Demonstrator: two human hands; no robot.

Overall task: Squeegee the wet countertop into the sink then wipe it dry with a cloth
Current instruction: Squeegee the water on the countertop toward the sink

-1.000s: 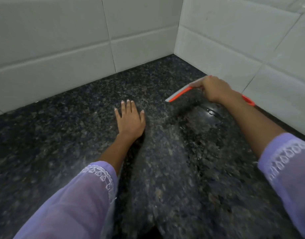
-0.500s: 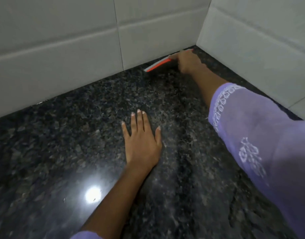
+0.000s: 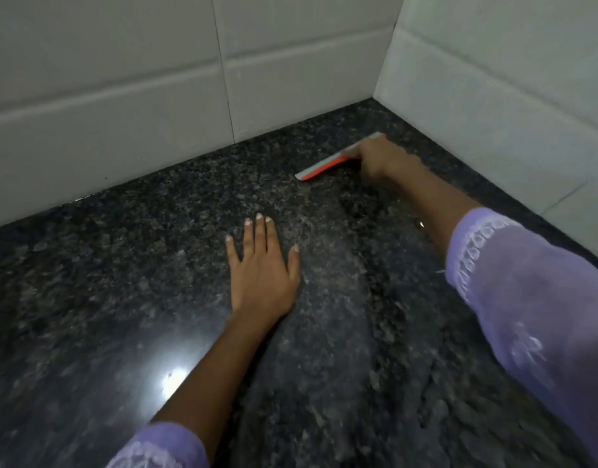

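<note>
The dark speckled granite countertop (image 3: 122,282) fills the view and meets white tiled walls at the back and right. My right hand (image 3: 380,160) grips an orange and grey squeegee (image 3: 324,166) whose blade lies on the counter a short way out from the back corner. My left hand (image 3: 260,268) rests flat on the counter with fingers spread, holding nothing, nearer to me and left of the squeegee. A duller streaked band runs down the counter between my arms. No sink or cloth is in view.
White tiled walls (image 3: 122,96) close the counter at the back, and another tiled wall (image 3: 510,106) closes it on the right, forming a corner. A bright light reflection (image 3: 172,383) shines on the counter beside my left forearm.
My right hand reached the squeegee to the back wall near the corner, then drew it back toward me across the counter. My left hand stayed flat in place.
</note>
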